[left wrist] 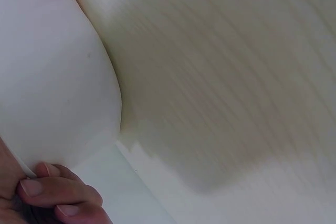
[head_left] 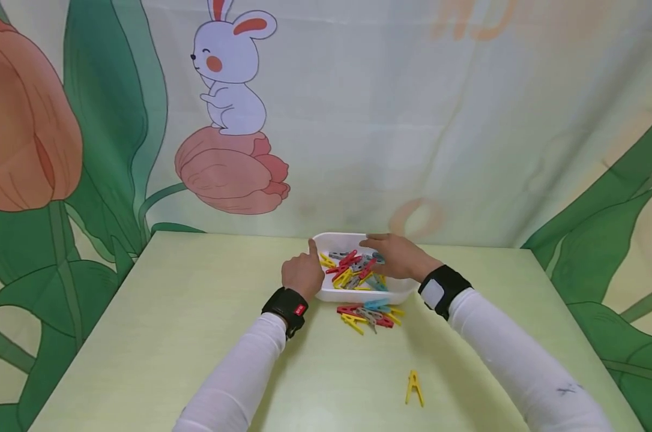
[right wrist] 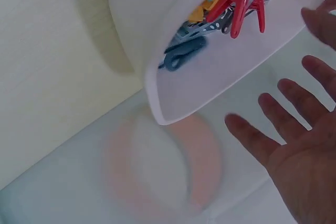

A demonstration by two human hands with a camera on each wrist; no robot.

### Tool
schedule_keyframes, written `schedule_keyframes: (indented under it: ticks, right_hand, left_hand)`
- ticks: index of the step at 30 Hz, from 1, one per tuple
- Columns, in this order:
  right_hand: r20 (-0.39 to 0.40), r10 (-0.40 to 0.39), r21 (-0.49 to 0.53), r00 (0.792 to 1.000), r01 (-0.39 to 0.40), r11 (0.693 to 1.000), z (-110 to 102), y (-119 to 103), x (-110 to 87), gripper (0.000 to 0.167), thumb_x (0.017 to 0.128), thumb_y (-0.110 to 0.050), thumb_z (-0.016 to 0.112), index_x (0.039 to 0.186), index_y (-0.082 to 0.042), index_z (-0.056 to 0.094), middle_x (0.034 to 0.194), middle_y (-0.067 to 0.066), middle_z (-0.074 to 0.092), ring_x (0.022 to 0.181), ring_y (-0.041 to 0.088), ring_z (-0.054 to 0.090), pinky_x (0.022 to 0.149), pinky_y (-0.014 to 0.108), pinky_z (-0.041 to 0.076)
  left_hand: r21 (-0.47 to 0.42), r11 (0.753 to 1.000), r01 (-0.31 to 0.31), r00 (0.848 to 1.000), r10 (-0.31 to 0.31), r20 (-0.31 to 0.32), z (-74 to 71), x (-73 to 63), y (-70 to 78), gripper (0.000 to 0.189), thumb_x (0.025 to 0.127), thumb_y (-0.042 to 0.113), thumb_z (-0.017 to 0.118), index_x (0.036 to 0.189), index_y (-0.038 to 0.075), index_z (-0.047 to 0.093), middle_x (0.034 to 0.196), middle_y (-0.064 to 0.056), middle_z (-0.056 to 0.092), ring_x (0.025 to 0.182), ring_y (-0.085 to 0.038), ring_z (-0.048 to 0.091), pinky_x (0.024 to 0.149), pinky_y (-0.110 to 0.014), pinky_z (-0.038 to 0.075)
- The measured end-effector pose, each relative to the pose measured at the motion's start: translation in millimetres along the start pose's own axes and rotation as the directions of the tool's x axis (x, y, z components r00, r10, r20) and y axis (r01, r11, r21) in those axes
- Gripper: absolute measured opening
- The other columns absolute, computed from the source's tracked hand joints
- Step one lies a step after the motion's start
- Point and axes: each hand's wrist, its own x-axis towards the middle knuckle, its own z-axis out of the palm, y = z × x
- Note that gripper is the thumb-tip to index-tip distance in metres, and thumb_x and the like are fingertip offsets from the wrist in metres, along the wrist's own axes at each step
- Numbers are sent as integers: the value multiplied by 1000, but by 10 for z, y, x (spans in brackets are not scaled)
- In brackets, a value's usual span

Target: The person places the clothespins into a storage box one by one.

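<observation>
A white plastic tray (head_left: 326, 296) holds a jumble of red, yellow, grey and blue clothespins (head_left: 353, 270). At the tray's left end my left hand (head_left: 303, 276) grips the rim; in the left wrist view its fingers (left wrist: 63, 195) curl against the outer wall. Over the tray's right end is my right hand (head_left: 398, 257). The right wrist view shows this hand (right wrist: 302, 145) with fingers spread and nothing held, beside the rim. Just in front of the tray lies a small pile of clothespins (head_left: 366, 316).
A single yellow clothespin (head_left: 413, 389) lies apart, nearer the front of the pale table (head_left: 196, 324). Behind the table's back edge hangs a printed curtain (head_left: 358, 132) with a rabbit and tulips. The tray stands close to that edge.
</observation>
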Motion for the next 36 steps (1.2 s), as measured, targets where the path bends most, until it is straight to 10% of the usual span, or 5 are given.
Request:
schedule_keyframes:
  ticks: [18,36]
  right_hand:
    - [-2,-128,-103,992,127,987,-137,-300,-573,116,76,-56,86,166,-21,23,173,15,17,158,45,19,117,77,19]
    - [152,-134,14,979,134,991,357,-348,-1460,119,68,-60,89,165,-28,28,174,9,20,158,41,21,122,71,17]
  left_hand:
    - [-14,1000,12,1000,-12,1,36,16,-32,71,100,24,64,160,2,34,74,-11,67,58,-25,61,56,-38,49]
    - [-3,1000,21,999,-21,30,-13,-6,-9,72,100,26,64,161,4,33,69,-8,63,57,-22,57,55,-35,46]
